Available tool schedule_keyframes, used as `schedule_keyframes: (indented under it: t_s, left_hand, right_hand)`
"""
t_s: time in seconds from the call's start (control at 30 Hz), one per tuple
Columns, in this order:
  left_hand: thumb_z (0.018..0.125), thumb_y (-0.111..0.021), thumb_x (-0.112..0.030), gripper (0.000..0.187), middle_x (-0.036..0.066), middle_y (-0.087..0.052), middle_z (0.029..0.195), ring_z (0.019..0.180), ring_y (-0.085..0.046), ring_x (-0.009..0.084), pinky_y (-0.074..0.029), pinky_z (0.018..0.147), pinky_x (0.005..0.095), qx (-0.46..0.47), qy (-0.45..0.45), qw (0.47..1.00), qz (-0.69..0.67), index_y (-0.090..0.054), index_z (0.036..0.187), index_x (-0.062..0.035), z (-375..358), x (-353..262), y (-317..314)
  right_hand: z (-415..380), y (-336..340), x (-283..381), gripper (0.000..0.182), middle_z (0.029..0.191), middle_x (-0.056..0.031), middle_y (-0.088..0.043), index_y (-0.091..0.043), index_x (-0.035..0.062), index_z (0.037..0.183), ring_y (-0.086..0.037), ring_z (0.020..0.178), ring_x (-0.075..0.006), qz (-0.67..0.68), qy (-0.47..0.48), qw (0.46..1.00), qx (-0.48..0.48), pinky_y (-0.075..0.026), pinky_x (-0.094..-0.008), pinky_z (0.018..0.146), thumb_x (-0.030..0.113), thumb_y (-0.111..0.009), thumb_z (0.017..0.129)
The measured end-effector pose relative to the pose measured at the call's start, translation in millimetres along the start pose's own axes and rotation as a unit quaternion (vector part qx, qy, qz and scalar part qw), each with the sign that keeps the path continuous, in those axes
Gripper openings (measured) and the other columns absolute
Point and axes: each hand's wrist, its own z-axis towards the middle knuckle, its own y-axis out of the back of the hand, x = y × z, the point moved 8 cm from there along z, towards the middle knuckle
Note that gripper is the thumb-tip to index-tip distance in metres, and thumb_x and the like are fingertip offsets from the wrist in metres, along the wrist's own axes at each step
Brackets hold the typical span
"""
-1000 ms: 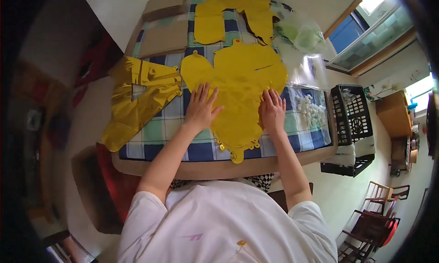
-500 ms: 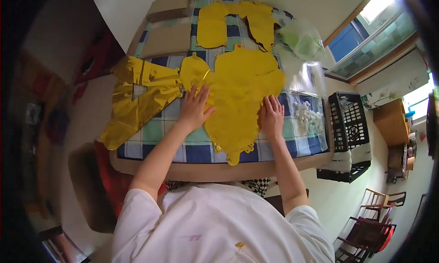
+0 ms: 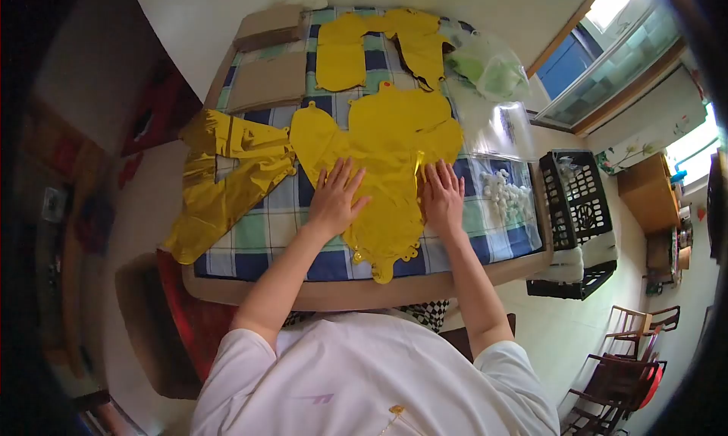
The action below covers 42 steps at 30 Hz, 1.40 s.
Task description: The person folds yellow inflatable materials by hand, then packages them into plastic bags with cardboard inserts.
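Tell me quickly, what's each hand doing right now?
Left hand: open, laid flat on the large, lobed, shiny gold foil sheet.
Right hand: open, laid at that sheet's edge.

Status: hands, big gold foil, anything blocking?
Left hand flat on foil; right hand at its right edge. Foil spread on checked cloth. Only hands on top.

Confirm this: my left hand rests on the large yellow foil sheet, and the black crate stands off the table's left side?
Wrong side: the head view shows the black crate off the table's right side. The left hand does rest on the large yellow foil sheet.
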Motion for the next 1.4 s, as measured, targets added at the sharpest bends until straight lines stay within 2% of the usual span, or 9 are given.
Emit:
schedule_keyframes:
  t_s: [0.2,0.43,0.6,0.73,0.8,1.0,1.2,1.3,1.4]
  left_hand:
    - [0.091,-0.053,-0.041,0.048,0.013,-0.034,0.145,0.136,-0.029,0.0313,-0.021,0.111,0.0522,-0.009,-0.030,0.999,-0.017,-0.048,0.133,-0.0175,-1,-7,7]
    - [0.089,-0.056,-0.037,0.044,0.013,-0.040,0.141,0.135,-0.031,0.0311,-0.021,0.110,0.0528,0.003,-0.020,0.999,-0.038,-0.052,0.127,-0.0162,-2,-5,6]
    - [0.088,-0.057,-0.037,0.047,0.014,-0.039,0.142,0.135,-0.031,0.0317,-0.021,0.110,0.0530,-0.005,-0.024,0.998,-0.052,-0.050,0.129,-0.0163,-2,-6,6]
    - [0.089,-0.055,-0.040,0.048,0.016,-0.038,0.142,0.136,-0.028,0.0317,-0.018,0.111,0.0524,-0.042,-0.011,0.996,-0.073,-0.050,0.130,-0.0166,-5,-1,4]
    - [0.088,-0.057,-0.040,0.049,0.016,-0.037,0.142,0.136,-0.028,0.0327,-0.019,0.111,0.0526,-0.066,-0.006,0.994,-0.089,-0.049,0.131,-0.0170,-5,-1,10]
    - [0.085,-0.062,-0.033,0.047,0.016,-0.038,0.141,0.134,-0.032,0.0335,-0.021,0.110,0.0540,-0.015,-0.053,0.995,-0.078,-0.052,0.127,-0.0149,-6,-10,14]
    - [0.084,-0.061,-0.028,0.038,0.016,-0.045,0.135,0.131,-0.036,0.0334,-0.023,0.110,0.0522,-0.065,-0.032,0.992,-0.102,-0.057,0.119,-0.0124,-8,-4,11]
    - [0.085,-0.061,-0.022,0.033,0.016,-0.049,0.130,0.128,-0.041,0.0324,-0.029,0.107,0.0508,-0.100,-0.006,0.986,-0.131,-0.058,0.116,-0.0114,-9,3,13]
    - [0.083,-0.061,-0.016,0.035,0.016,-0.048,0.130,0.129,-0.039,0.0336,-0.030,0.107,0.0506,-0.110,-0.012,0.982,-0.155,-0.057,0.117,-0.0088,-21,4,17]
  right_hand:
    - [35,-19,-12,0.041,0.139,-0.0102,-0.045,-0.050,0.0117,0.131,-0.035,0.133,-0.0297,-0.012,0.015,0.999,0.033,-0.021,-0.0562,0.108,0.022,-0.049,0.091]
    - [89,-68,-24,0.041,0.139,-0.0083,-0.045,-0.048,0.0112,0.132,-0.033,0.134,-0.0281,-0.046,0.041,0.991,0.122,-0.018,-0.0573,0.109,0.022,-0.043,0.093]
    - [90,-47,-10,0.040,0.137,-0.0101,-0.047,-0.048,0.0107,0.131,-0.036,0.133,-0.0289,-0.042,0.044,0.994,0.091,-0.020,-0.0566,0.108,0.020,-0.044,0.093]
    - [60,-29,-4,0.037,0.137,-0.0111,-0.047,-0.051,0.0100,0.128,-0.038,0.131,-0.0293,0.013,0.059,0.997,0.043,-0.023,-0.0543,0.108,0.018,-0.049,0.092]
    - [45,-26,1,0.036,0.137,-0.0110,-0.047,-0.053,0.0096,0.126,-0.038,0.131,-0.0292,0.018,0.056,0.997,0.055,-0.025,-0.0529,0.108,0.019,-0.051,0.092]
    - [59,-28,-4,0.036,0.135,-0.0114,-0.048,-0.054,0.0116,0.126,-0.040,0.129,-0.0299,-0.003,0.058,0.997,0.052,-0.026,-0.0503,0.108,0.021,-0.050,0.092]
    - [57,-40,-14,0.037,0.136,-0.0125,-0.048,-0.053,0.0137,0.128,-0.041,0.127,-0.0321,-0.010,0.056,0.997,0.052,-0.025,-0.0493,0.108,0.022,-0.047,0.093]
    - [57,-42,-14,0.036,0.134,-0.0125,-0.049,-0.053,0.0135,0.127,-0.041,0.126,-0.0321,-0.013,0.054,0.997,0.056,-0.026,-0.0493,0.108,0.023,-0.047,0.093]
    - [56,-41,-14,0.035,0.132,-0.0126,-0.050,-0.054,0.0132,0.126,-0.042,0.126,-0.0323,-0.008,0.057,0.997,0.049,-0.027,-0.0488,0.107,0.023,-0.047,0.093]
